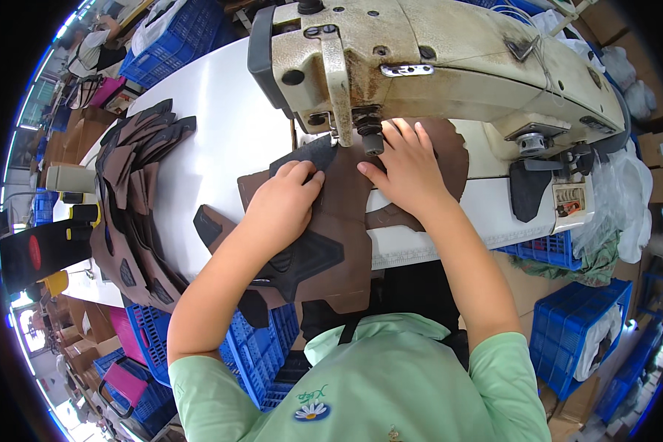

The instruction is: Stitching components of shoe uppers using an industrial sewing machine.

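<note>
A large brown cut piece point(346, 254) of leather-like sheet lies under the head of a beige sewing machine point(449, 66). My left hand point(283, 202) is closed, its bent fingers gathered on the brown sheet beside a dark grey patch point(309, 156). That patch reaches the needle area point(335, 136). To the right of the needle, my right hand point(405, 166) lies flat on the brown sheet with its fingers spread. Black star-like reinforcement point(309, 261) shows on the sheet below my left wrist. The sheet's front part hangs over the table edge.
A pile of brown and black cut pieces point(136, 199) drapes over the table's left side. One dark piece point(529, 190) lies under the machine's right end. Blue crates point(261, 346) stand below the table, and another blue crate point(578, 331) is at the right. Clear plastic bags point(619, 195) hang there.
</note>
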The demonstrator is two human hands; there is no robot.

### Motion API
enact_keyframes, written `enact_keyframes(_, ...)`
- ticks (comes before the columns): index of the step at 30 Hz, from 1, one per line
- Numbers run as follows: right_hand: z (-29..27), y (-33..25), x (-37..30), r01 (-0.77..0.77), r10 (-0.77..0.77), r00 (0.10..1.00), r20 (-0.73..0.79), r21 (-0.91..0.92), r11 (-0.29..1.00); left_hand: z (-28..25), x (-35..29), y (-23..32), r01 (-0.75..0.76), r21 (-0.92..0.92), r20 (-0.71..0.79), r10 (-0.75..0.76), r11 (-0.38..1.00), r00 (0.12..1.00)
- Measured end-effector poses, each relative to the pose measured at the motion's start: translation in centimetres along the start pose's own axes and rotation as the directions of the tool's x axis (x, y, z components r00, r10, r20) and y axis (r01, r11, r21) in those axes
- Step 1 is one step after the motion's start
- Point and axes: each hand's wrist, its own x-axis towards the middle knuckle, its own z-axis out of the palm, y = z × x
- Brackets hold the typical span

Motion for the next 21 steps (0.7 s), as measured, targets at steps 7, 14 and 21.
enact_keyframes(7,0.3,0.0,0.0,0.002,-0.002,0.999,-0.042,-0.001,1.0,0.2,0.5,0.9,0.021,0.124,-0.023,-0.019,0.992,1.0)
enact_keyframes(14,-1.7,-3.8,-2.1,-0.019,0.014,0.999,0.05,0.108,0.994,1.1,0.4,1.2,0.105,0.093,-0.088,-0.097,0.99,0.991)
enact_keyframes(21,-2.2,-4.1,-3.6,-0.015,0.004,0.998,0.058,0.19,0.982,1.6,0.7,1.1,0.069,0.035,-0.119,-0.065,0.997,0.991)
